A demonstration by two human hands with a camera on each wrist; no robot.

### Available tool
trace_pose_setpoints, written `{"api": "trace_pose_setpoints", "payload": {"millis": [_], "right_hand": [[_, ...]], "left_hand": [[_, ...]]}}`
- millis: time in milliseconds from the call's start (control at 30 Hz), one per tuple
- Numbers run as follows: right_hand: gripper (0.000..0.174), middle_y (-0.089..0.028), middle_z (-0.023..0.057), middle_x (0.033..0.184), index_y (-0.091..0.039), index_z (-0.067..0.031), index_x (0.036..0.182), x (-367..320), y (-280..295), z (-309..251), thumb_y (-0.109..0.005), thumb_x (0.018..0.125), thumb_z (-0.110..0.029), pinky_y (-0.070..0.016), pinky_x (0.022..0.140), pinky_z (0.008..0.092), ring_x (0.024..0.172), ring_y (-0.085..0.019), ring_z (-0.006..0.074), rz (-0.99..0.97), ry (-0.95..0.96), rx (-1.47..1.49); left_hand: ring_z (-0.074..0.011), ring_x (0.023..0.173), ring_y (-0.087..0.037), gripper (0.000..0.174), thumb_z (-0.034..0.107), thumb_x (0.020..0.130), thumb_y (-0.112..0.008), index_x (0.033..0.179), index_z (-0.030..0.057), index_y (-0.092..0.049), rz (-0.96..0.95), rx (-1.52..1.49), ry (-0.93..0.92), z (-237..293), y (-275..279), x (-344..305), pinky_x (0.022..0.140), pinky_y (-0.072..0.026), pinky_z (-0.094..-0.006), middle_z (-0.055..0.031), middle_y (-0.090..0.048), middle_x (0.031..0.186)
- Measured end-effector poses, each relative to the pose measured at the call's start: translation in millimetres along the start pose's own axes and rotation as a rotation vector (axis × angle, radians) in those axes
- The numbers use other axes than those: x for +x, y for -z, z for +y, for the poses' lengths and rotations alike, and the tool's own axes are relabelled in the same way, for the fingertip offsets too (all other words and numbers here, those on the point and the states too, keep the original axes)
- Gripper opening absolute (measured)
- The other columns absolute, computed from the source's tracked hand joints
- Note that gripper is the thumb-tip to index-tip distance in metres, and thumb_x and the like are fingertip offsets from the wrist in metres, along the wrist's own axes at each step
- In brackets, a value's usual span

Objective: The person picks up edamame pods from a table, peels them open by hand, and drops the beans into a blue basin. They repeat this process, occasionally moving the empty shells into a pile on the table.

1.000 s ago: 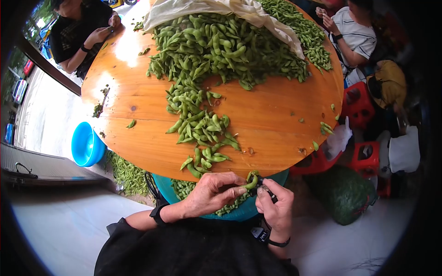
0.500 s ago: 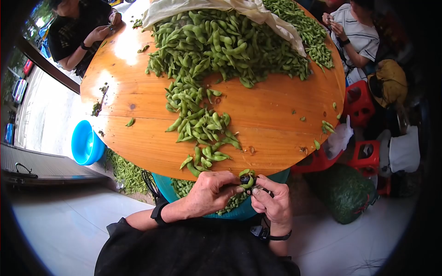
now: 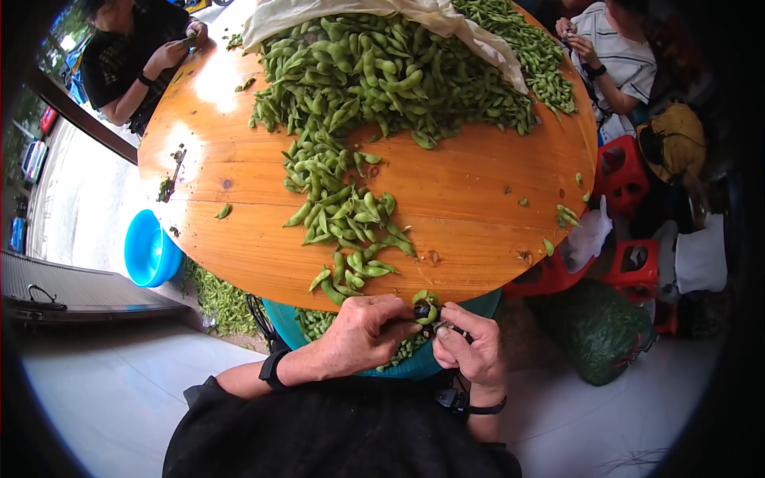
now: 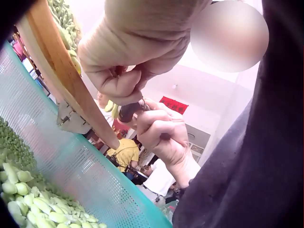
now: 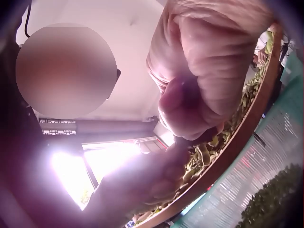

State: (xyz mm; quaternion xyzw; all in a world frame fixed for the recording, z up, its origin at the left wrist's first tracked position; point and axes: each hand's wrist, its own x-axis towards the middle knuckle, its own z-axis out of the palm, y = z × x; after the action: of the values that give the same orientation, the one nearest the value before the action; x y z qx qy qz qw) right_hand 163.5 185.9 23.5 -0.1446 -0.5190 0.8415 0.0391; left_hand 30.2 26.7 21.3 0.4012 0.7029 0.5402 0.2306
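Note:
In the head view my left hand (image 3: 365,331) pinches a green pod (image 3: 425,298) at the table's near edge. My right hand (image 3: 472,350) meets it from the right, its fingers and thumb pinching a small dark tool (image 3: 428,312) that lies against the pod. The left wrist view shows the left hand (image 4: 137,45) above the right hand (image 4: 164,130), fingertips close together. Curled fingers of the right hand (image 5: 204,71) fill the right wrist view. A teal basket (image 3: 279,319) with green pods or beans stands below both hands.
Loose pods (image 3: 343,211) trail across the round wooden table (image 3: 478,207) from a large pile (image 3: 358,72) under a white cloth (image 3: 382,8). A blue basin (image 3: 151,248) is at left, red stools (image 3: 620,177) and a dark green bag (image 3: 594,338) at right. Two people sit across.
My right hand has shifted slightly left, nearer the left hand. The pod and dark tool have turned and moved a little left. My left hand has stayed nearly in place.

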Motion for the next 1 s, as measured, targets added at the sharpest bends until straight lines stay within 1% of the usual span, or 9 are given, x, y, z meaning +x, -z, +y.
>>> {"api": "trace_pose_setpoints", "payload": {"millis": [133,233,300,433,567,667,767,867,1000], "right_hand": [[0.018,-0.048,0.0057,0.089,-0.054,0.0149,0.110,2,4,2,-0.054,0.096,0.004,-0.0334,0.045,0.0228,0.059,-0.049,0.0080,-0.013,0.055,-0.082],[0.018,-0.051,0.0071,0.089,-0.055,0.0145,0.110,1,8,4,-0.054,0.095,0.005,-0.0329,0.044,0.0230,0.056,-0.048,0.0079,0.003,0.064,-0.043],[0.017,-0.054,0.0079,0.089,-0.056,0.0134,0.109,1,14,8,-0.055,0.095,0.005,-0.0323,0.043,0.0230,0.054,-0.047,0.0078,-0.076,0.068,0.100],[0.017,-0.055,0.0078,0.088,-0.056,0.0124,0.109,2,19,6,-0.054,0.094,0.005,-0.0319,0.043,0.0230,0.053,-0.046,0.0079,-0.140,-0.068,0.284],[0.013,-0.056,0.0067,0.086,-0.058,0.0107,0.106,0,8,0,-0.054,0.095,0.005,-0.0346,0.044,0.0229,0.056,-0.048,0.0077,-0.003,0.017,0.079],[0.010,-0.058,0.0078,0.082,-0.059,0.0086,0.101,2,-1,-3,-0.056,0.093,0.003,-0.0408,0.048,0.0258,0.057,-0.053,0.0109,0.109,0.080,-0.176],[0.013,-0.058,0.0125,0.077,-0.062,0.0061,0.098,5,-4,-3,-0.061,0.085,0.004,-0.0468,0.052,0.0306,0.057,-0.061,0.0212,0.082,0.269,-0.761],[0.013,-0.059,0.0128,0.078,-0.062,0.0055,0.098,2,-8,-9,-0.061,0.085,0.004,-0.0484,0.056,0.0328,0.063,-0.063,0.0242,0.101,0.221,-0.740],[0.015,-0.062,0.0146,0.081,-0.063,0.0041,0.098,2,-10,-9,-0.062,0.083,0.004,-0.0510,0.064,0.0365,0.072,-0.065,0.0321,0.082,0.265,-0.884]], "left_hand": [[-0.0189,0.058,-0.060,0.011,0.010,0.087,-0.073,0.086,0.0006,-0.066,-0.085,-0.047,0.080,3,2,0,0.053,-0.0438,-0.0301,-0.0080,-0.063,0.068],[-0.0144,0.050,-0.058,0.011,0.010,0.091,-0.069,0.086,0.0010,-0.066,-0.247,-0.474,0.455,-6,4,-3,0.044,-0.0396,-0.0283,-0.0067,-0.066,0.070],[-0.0107,0.051,-0.055,0.013,0.015,0.094,-0.067,0.088,0.0030,-0.067,-0.430,-1.128,0.686,-15,4,-2,0.042,-0.0349,-0.0239,-0.0033,-0.067,0.075],[-0.0104,0.053,-0.055,0.013,0.016,0.094,-0.067,0.090,0.0036,-0.065,-0.454,-1.329,0.775,-8,-1,-2,0.043,-0.0357,-0.0236,-0.0037,-0.066,0.075],[-0.0118,0.054,-0.056,0.017,0.018,0.097,-0.064,0.090,0.0022,-0.063,-0.402,-0.964,0.599,1,-1,-1,0.045,-0.0362,-0.0244,-0.0045,-0.067,0.077],[-0.0087,0.059,-0.057,0.022,0.019,0.095,-0.067,0.095,-0.0016,-0.061,0.014,-0.035,0.043,15,-12,3,0.051,-0.0433,-0.0264,-0.0068,-0.061,0.069],[-0.0087,0.062,-0.059,0.029,0.021,0.089,-0.074,0.101,-0.0025,-0.062,-0.062,-0.082,0.194,10,-3,4,0.055,-0.0472,-0.0249,-0.0048,-0.062,0.075],[-0.0090,0.070,-0.058,0.026,0.017,0.086,-0.076,0.100,-0.0008,-0.063,-0.062,-0.268,0.352,7,-5,4,0.059,-0.0476,-0.0237,-0.0018,-0.061,0.086],[-0.0074,0.079,-0.051,0.015,0.013,0.089,-0.074,0.092,0.0015,-0.066,0.026,-0.426,0.196,2,-9,5,0.065,-0.0452,-0.0237,-0.0008,-0.055,0.085]]}}
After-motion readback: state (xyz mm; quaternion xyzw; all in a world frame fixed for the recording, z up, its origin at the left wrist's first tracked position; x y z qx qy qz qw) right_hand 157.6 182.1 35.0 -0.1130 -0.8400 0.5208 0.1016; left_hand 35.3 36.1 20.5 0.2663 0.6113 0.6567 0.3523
